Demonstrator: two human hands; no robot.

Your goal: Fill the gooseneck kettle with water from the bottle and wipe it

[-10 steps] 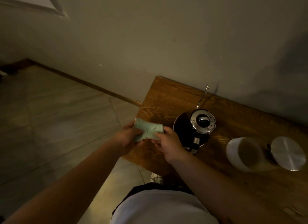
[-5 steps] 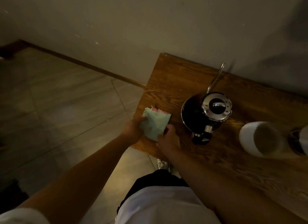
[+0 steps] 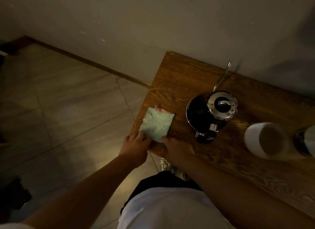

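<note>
We've got the folded green cloth flat on the table left of the gooseneck kettle, left hand and right hand loosely spread, fingertips touching its near edge.

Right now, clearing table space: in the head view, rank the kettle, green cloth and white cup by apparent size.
1. kettle, largest with spout.
2. white cup, though nearer the camera's edge, so unsure.
3. green cloth, close to the cup.
</note>
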